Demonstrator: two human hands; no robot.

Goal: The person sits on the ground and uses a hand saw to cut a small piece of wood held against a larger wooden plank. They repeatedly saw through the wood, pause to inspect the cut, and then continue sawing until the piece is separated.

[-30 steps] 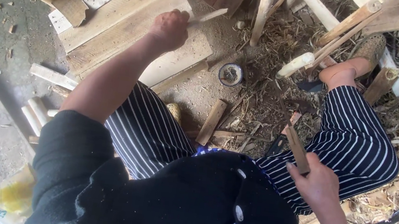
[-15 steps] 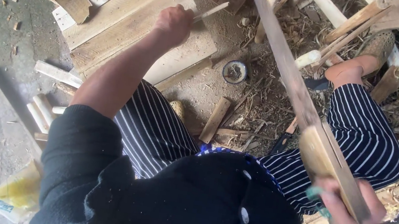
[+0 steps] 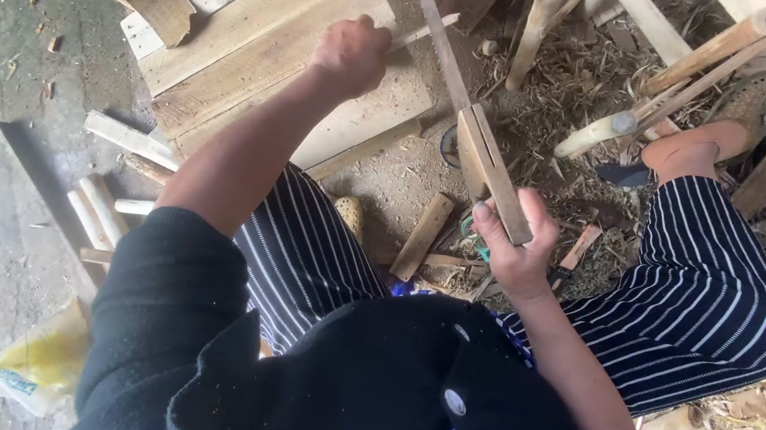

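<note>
I sit on the ground in striped trousers [image 3: 715, 295]. My right hand [image 3: 517, 250] grips the lower end of a long wooden strip [image 3: 477, 128], which slants up and left between my knees and looks split along its lower part. My left hand [image 3: 351, 54] is raised above my left knee, closed on a thin pale sliver [image 3: 426, 31]. I cannot tell whether that sliver is a blade or a strip of wood. Its tip lies close to the long strip.
Flat wooden planks [image 3: 258, 35] lie ahead on the left. Short offcuts [image 3: 106, 204] sit by my left leg, and another offcut [image 3: 423, 236] lies between my knees. Pale poles [image 3: 618, 129] and shavings [image 3: 575, 82] crowd the right. A yellow-white bag [image 3: 37, 366] lies at lower left.
My right hand has brought the long strip from beside my right knee up and to the left, between my knees. My left hand has stayed raised with the sliver.
</note>
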